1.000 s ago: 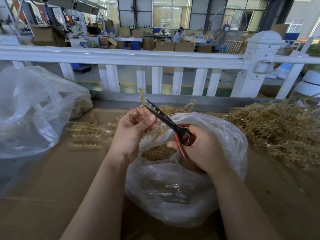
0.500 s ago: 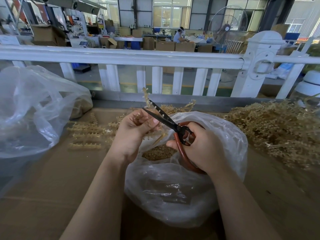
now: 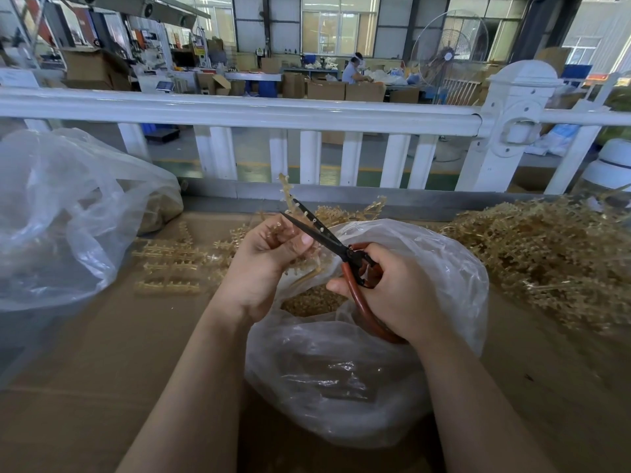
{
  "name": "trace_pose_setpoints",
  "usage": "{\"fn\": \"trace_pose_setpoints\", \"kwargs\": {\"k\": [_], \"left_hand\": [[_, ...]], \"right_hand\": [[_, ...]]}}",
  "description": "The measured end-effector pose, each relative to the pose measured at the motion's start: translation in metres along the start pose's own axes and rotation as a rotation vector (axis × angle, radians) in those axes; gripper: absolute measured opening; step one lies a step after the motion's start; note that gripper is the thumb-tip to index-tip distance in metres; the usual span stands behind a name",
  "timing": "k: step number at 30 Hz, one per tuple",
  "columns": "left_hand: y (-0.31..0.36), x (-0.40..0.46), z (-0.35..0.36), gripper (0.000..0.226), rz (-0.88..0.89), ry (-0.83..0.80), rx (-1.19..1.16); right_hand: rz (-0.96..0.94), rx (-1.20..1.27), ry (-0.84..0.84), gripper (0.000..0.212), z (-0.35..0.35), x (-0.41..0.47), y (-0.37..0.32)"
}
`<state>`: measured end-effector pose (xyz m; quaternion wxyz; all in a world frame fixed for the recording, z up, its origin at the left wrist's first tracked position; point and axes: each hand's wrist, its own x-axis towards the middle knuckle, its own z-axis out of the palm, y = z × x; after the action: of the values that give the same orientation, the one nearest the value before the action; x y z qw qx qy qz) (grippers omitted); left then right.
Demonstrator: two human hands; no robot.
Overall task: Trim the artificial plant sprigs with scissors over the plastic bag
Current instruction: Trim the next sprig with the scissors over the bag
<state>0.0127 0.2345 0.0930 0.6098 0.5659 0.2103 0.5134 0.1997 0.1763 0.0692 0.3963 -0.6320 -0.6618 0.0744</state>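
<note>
Item: sprig [image 3: 286, 199], tan plastic, pinched in my left hand [image 3: 263, 264], fingers curled round its stem, tip upright above the bag [image 3: 426, 268].
Item: scissors [image 3: 324, 238], red handles gripped in my right hand [image 3: 392, 295]; blades parted, straddling the sprig.
Change: a second ago the blades lay nearly closed; they have since opened at the stem. I judge another cut is due.
Item: trimmings [image 3: 312, 300] inside the bag, below the blades.
Item: untrimmed pile [image 3: 546, 254], right of the bag.
</note>
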Motion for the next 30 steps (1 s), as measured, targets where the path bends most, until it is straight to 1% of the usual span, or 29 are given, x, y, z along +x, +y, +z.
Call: {"fn": "trace_pose_setpoints", "kwargs": {"k": [4,9,13,18,22,27,30], "left_hand": [[0.0008,-0.0002,0.0011,0.014,0.002,-0.018,0.004],[0.0005,0.0001,0.0025,0.015,-0.008,0.006,0.008],[0.0012,-0.0008,0.0025,0.015,-0.012,0.01,0.01],[0.0017,-0.0013,0.0027,0.017,-0.017,0.015,0.016],[0.002,-0.0009,0.0022,0.02,-0.027,0.036,-0.015],[0.0006,-0.0006,0.0017,0.013,-0.025,0.059,-0.046],[0.0002,0.0001,0.0015,0.012,-0.029,0.075,-0.058]], "right_hand": [[0.009,0.002,-0.003,0.071,-0.0007,0.0001,-0.0005],[0.0,-0.073,0.027,0.059,-0.0024,0.0004,0.0001],[-0.014,-0.098,0.043,0.062,-0.0025,0.0004,-0.0005],[-0.018,-0.103,0.064,0.054,-0.001,-0.001,0.0021],[-0.024,-0.082,0.069,0.055,-0.0004,-0.0008,0.0016],[-0.036,-0.076,0.081,0.058,-0.001,-0.0015,0.0017],[-0.034,-0.084,0.076,0.05,-0.0005,-0.0019,0.0024]]}}
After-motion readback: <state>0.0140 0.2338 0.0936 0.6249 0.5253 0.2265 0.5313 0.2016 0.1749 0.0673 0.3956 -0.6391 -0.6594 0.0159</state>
